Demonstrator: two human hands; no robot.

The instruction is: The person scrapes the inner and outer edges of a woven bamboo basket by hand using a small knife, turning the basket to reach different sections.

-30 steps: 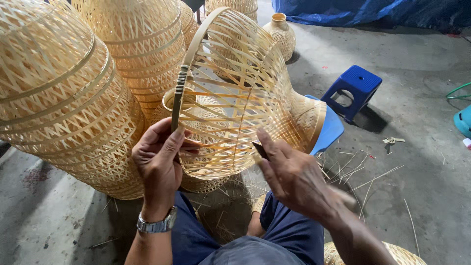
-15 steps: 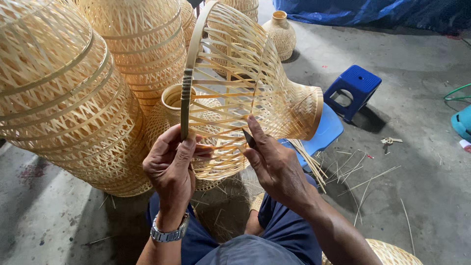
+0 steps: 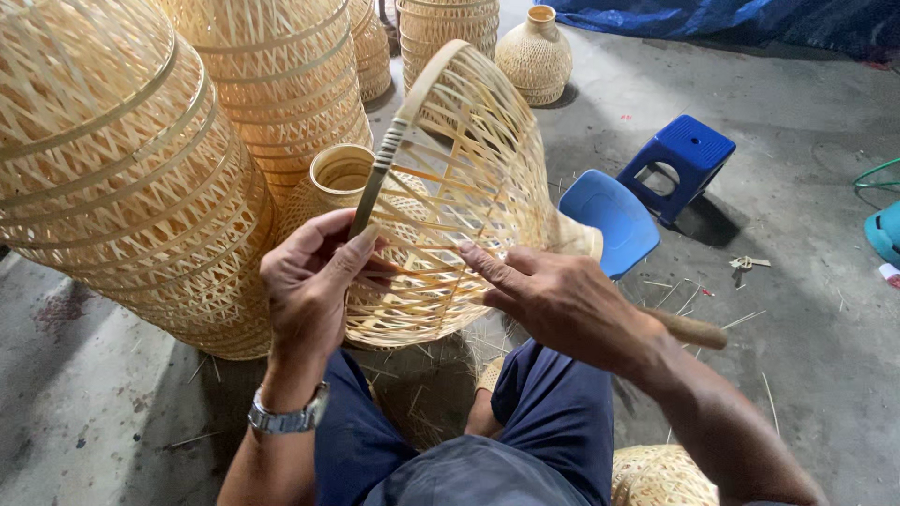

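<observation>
I hold an open-weave bamboo basket (image 3: 469,178) in front of me, tilted with its rim toward me. My left hand (image 3: 314,281) grips the rim's thick band, thumb on top. My right hand (image 3: 562,300) presses its fingers against the woven strips at the basket's lower right and holds a tool with a wooden handle (image 3: 689,330) that sticks out past my wrist. A metal watch sits on my left wrist. My knees in dark blue trousers are below the basket.
Large woven bamboo baskets (image 3: 122,178) stand at the left and behind (image 3: 281,84). A small vase-shaped basket (image 3: 534,56) sits at the back. A blue plastic stool (image 3: 684,159) and a blue seat (image 3: 609,220) are to the right. Bamboo slivers litter the concrete floor.
The basket has turned and tilted further in my hands. My right hand has slid up onto the weave, and my left hand has shifted its hold on the rim.
</observation>
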